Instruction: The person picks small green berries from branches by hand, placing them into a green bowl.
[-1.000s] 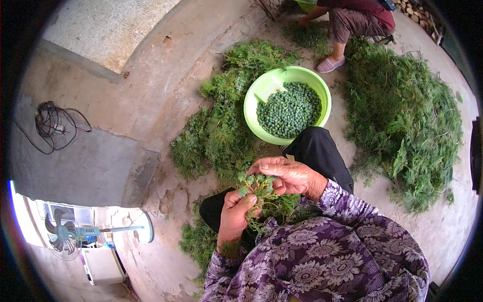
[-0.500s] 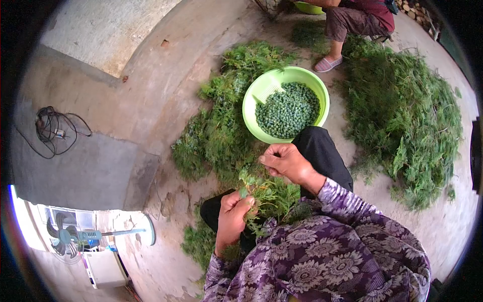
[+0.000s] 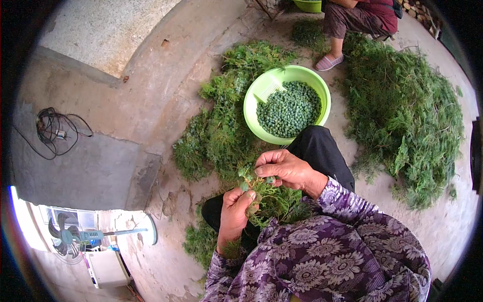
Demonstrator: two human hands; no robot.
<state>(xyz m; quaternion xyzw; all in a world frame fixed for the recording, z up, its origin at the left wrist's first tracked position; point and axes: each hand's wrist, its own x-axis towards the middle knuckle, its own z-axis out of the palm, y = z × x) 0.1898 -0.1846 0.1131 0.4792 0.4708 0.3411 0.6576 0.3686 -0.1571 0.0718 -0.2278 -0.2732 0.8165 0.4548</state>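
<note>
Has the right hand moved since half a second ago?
Yes. The right hand has drawn back from the green bowl to the sprig in the left hand.

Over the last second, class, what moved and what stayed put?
The right hand, which had lifted off toward the green bowl, came back and pinches the top of the sprig again. The left hand kept its grip on the sprig; the bowl stayed put.

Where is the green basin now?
In the head view the green basin sits on the ground at upper centre, between a heap of cuttings and a bigger heap, beyond the left hand and right hand holding a sprig.
</note>
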